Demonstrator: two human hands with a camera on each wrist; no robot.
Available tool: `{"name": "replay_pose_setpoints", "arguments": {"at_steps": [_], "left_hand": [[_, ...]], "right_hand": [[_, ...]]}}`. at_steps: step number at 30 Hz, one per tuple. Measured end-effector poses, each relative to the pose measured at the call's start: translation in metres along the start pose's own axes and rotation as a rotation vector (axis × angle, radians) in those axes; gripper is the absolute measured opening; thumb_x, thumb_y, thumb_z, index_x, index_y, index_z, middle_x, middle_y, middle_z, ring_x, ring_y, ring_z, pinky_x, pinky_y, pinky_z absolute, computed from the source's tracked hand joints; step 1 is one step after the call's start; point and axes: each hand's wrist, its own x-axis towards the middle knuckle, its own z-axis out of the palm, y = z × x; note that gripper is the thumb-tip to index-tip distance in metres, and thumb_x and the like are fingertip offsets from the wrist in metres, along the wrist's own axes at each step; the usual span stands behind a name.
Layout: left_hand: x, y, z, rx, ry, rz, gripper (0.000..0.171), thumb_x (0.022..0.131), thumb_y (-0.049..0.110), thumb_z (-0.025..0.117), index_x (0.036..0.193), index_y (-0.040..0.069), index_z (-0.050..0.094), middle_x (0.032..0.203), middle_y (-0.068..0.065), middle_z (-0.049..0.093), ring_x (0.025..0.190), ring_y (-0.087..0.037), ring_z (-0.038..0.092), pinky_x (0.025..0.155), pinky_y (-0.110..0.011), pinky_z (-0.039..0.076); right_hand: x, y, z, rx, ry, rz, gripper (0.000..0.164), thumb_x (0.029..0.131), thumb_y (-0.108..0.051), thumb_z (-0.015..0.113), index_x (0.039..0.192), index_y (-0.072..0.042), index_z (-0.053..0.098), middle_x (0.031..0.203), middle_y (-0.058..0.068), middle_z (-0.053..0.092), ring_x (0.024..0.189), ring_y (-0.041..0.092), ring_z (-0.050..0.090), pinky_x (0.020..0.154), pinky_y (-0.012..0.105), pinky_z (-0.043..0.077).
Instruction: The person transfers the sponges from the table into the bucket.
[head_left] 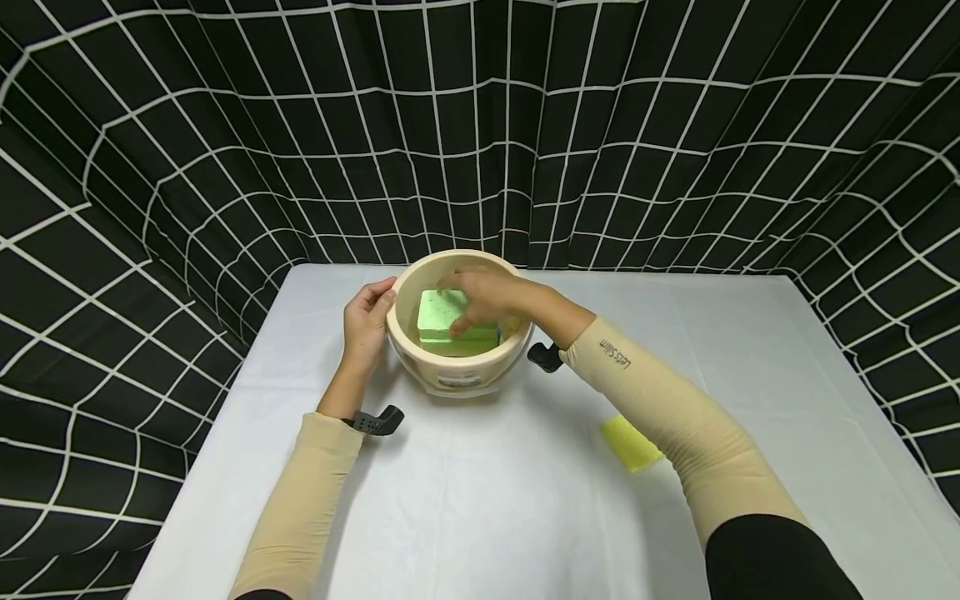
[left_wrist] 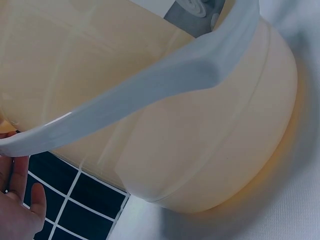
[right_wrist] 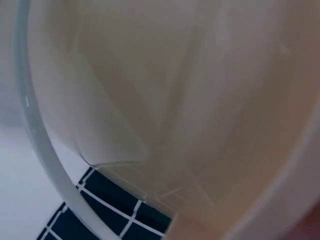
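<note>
A cream plastic bucket (head_left: 420, 354) stands at the back of the table, with its pale carrying handle (left_wrist: 145, 92) hanging across the outside. My left hand (head_left: 366, 321) grips the bucket's left rim, fingers at the edge. Inside lie light green sponges (head_left: 435, 310), stacked one on another. Over them, my right hand (head_left: 483, 298) reaches in from the right with thumb and fingers spread apart, the thumb near the stack's front edge. In the right wrist view the bucket's wall fills most of the picture and the fingers are hidden.
A yellow sheet or cloth (head_left: 630, 443) lies on the white table (head_left: 480, 500), partly under the right forearm. Black curtains (head_left: 480, 125) with a white grid enclose the back and sides. Each wrist wears a black camera band.
</note>
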Motion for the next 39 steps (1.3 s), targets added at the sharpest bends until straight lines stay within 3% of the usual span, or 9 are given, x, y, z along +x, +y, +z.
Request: {"name": "replay_pose_setpoints", "arguments": {"at_steps": [14,21,28,34,39], "left_hand": [[-0.001,0.0,0.0,0.003,0.009,-0.006,0.027,0.086,0.007,0.054,0.111,-0.004,0.057,0.102,-0.002,0.062,0.09,-0.006,0.06,0.077,-0.013,0.053],[0.001,-0.001,0.0,-0.011,0.009,-0.005,0.027,0.086,0.006,0.055,0.11,-0.005,0.057,0.097,0.004,0.063,0.089,-0.005,0.06,0.076,-0.012,0.053],[0.001,0.0,0.001,-0.03,0.034,0.006,0.026,0.085,0.004,0.056,0.109,-0.007,0.058,0.093,0.006,0.063,0.086,-0.005,0.06,0.072,-0.011,0.053],[0.001,0.0,0.0,-0.023,0.031,0.003,0.026,0.085,0.005,0.055,0.109,-0.005,0.058,0.094,0.005,0.063,0.086,-0.005,0.06,0.072,-0.011,0.053],[0.001,0.0,0.0,-0.015,0.013,-0.006,0.027,0.086,0.006,0.055,0.11,-0.004,0.057,0.098,0.002,0.063,0.089,-0.006,0.06,0.076,-0.012,0.053]], "right_hand": [[-0.032,-0.012,-0.014,-0.05,0.121,-0.031,0.062,0.076,-0.041,0.068,0.128,-0.015,0.047,0.13,-0.001,0.047,0.126,0.017,0.037,0.109,0.032,0.033],[-0.067,-0.007,-0.015,-0.012,0.204,0.0,0.059,0.079,-0.04,0.065,0.13,-0.02,0.046,0.134,-0.001,0.044,0.125,0.017,0.036,0.106,0.035,0.036],[-0.102,0.002,-0.015,0.038,0.282,-0.022,0.052,0.079,-0.036,0.066,0.126,-0.019,0.05,0.116,-0.001,0.052,0.106,0.016,0.045,0.089,0.031,0.045],[-0.136,0.015,-0.009,0.068,0.285,0.037,0.049,0.079,-0.038,0.066,0.123,-0.021,0.052,0.123,-0.006,0.05,0.118,0.013,0.044,0.099,0.036,0.043],[-0.167,0.034,0.003,0.101,0.279,0.128,0.05,0.077,-0.044,0.066,0.121,-0.026,0.052,0.121,-0.008,0.051,0.117,0.012,0.045,0.098,0.038,0.043]]}}
